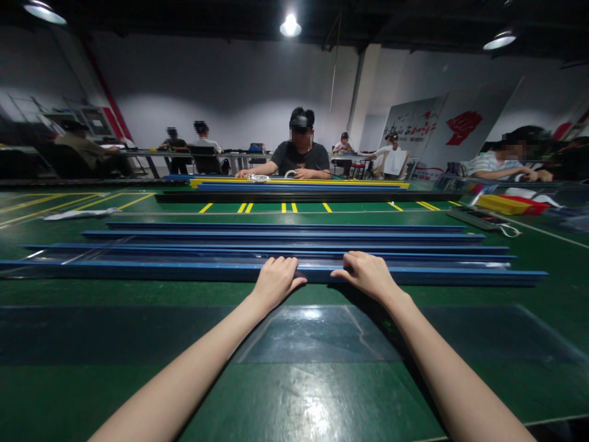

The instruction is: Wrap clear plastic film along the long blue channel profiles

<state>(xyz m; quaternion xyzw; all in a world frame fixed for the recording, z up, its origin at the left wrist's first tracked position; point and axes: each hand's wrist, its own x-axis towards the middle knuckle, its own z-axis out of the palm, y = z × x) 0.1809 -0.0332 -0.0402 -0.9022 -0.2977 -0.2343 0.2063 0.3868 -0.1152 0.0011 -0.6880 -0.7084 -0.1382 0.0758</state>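
Note:
A long blue channel strip [437, 277] lies across the green table, nearest to me of several similar strips. My left hand [275, 279] is closed on it near the middle, fingers over the top edge and thumb along the near side. A short way to the right, my right hand [367, 273] grips the same strip with curled fingers, its thumb pointing left. The fingertips of both hands are hidden behind the strip. Between the hands and the table's near edge, a clear plastic sheet [313, 334] lies flat under my forearms.
More blue strips [285, 235] lie parallel behind. Farther back are a black strip [304, 197] and a yellow strip [368, 183], where a person [301, 150] sits opposite. Yellow and red trays [501, 204] stand at the right. Other people sit at tables behind.

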